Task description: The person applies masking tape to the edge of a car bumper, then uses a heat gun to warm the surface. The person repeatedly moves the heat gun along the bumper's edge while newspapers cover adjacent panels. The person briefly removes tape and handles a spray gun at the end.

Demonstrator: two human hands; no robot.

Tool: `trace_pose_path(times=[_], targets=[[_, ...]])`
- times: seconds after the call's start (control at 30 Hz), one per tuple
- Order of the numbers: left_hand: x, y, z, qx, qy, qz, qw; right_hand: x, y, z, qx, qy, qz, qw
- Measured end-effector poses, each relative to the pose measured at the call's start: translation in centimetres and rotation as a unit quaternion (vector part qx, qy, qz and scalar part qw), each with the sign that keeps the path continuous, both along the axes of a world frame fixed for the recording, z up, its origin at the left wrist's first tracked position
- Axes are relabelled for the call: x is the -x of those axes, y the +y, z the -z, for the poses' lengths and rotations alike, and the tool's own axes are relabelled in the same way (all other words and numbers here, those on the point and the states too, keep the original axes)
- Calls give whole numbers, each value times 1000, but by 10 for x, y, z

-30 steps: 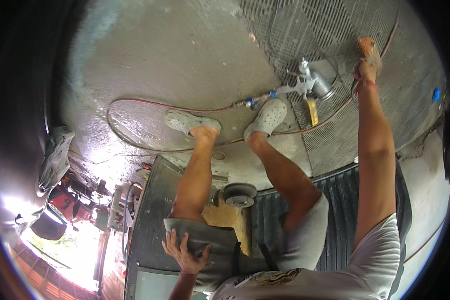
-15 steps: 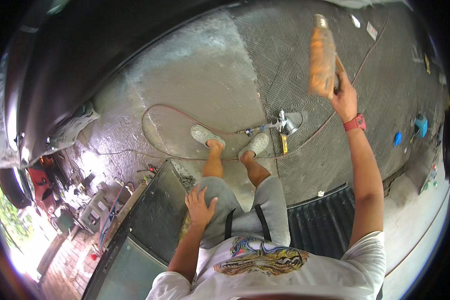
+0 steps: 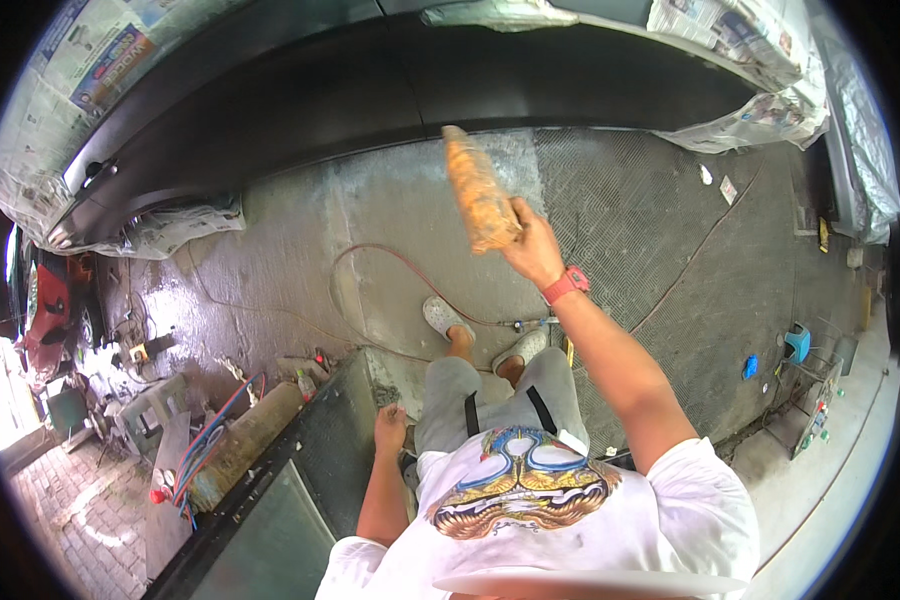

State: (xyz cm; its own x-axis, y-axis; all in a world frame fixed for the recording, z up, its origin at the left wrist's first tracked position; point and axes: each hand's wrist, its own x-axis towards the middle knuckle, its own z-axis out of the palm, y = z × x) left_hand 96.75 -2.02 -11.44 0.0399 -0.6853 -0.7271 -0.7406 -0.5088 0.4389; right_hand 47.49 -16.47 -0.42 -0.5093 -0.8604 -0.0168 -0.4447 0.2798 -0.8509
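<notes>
My right hand [image 3: 535,245] grips a heat gun [image 3: 478,190] wrapped in a worn, orange-stained cover. Its nozzle tilts up and left, toward the lower edge of a long black car side panel [image 3: 370,95]. From this view I cannot tell whether the nozzle touches the panel; a gap seems likely but is unclear. My left hand [image 3: 391,428] hangs by my left hip with its fingers curled in, and nothing shows in it. Newspaper and plastic sheeting [image 3: 735,45] cover the car around the bare black panel.
A red air hose [image 3: 400,262] loops over the floor near my feet; my right arm hides most of the spray gun it leads to. On the left are a dark glass-topped box [image 3: 270,520] and cluttered parts [image 3: 160,410]. A blue stool [image 3: 797,343] stands at right.
The heat gun has swung left from the right side, and the black panel has come into fuller view. My left hand has left my thigh and curled its fingers.
</notes>
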Motion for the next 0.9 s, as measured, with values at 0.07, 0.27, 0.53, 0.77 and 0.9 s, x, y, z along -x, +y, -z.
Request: trace_pose_path(times=[0.07,0.27,0.53,0.77,0.9], targets=[[-23,-7,-1,-18,23,-52,998,-21,-34,-29,54,-24,-21,998],[-75,-25,24,-8,40,-118,992,-33,-97,-119,16,-188,-9,982],[-55,-64,32,-69,15,-65,995,40,-95,-166,223,-367,95,898],[-20,-103,33,-1,72,-60,996,143,-25,-167,262,-351,205,875],[-5,-124,28,-6,57,-40,998,214,27,-155,258,-327,275,867]])
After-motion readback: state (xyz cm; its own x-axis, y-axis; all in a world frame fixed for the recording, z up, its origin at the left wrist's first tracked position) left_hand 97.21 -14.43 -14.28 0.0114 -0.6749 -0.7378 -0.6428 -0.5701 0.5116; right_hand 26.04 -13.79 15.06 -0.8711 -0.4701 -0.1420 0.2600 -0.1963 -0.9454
